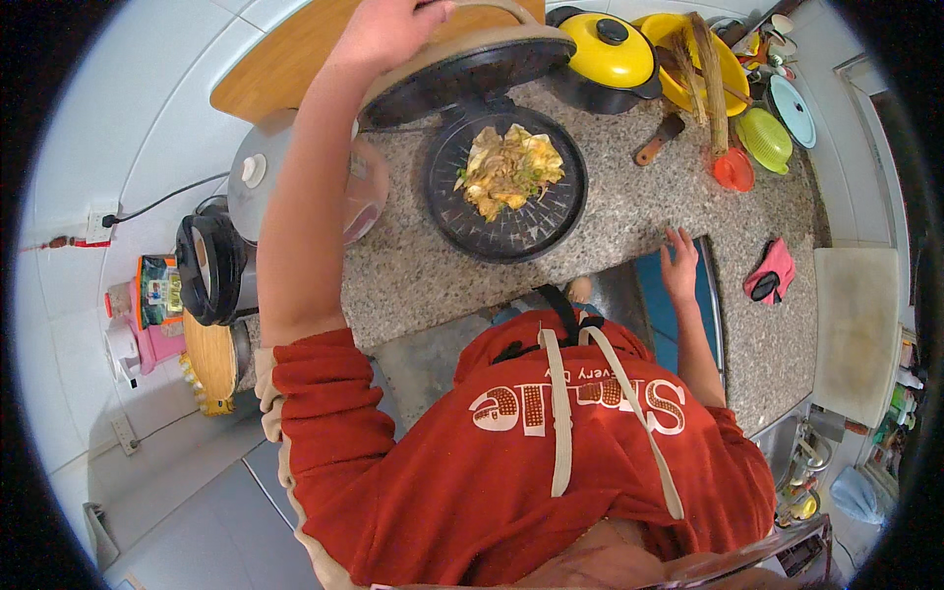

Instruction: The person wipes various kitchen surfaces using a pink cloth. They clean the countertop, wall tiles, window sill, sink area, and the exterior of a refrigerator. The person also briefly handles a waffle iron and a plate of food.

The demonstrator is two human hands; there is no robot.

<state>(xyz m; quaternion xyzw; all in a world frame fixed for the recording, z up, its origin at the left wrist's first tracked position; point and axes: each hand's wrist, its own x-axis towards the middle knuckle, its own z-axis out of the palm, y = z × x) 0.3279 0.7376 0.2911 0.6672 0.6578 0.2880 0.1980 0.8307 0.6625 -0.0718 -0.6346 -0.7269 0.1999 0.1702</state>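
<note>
My left hand (394,33), cut by the top edge, is closed at the beige handle (509,9) of the raised electric griddle lid (472,70); its fingers are partly hidden. Below the lid, the round black griddle plate (509,240) holds a browned, egg-like cooked food (512,169) with green bits. My right hand (680,262) is empty, fingers apart, over the counter's front edge beside a blue panel (667,324).
A yellow-lidded black pot (608,51), a yellow basin (730,66), a wooden-handled tool (660,139), a red strainer or cup (734,169), a green colander (765,139) and a pink cloth (771,269) lie rightward. A lidded container (258,173) and a black appliance (210,269) stand left.
</note>
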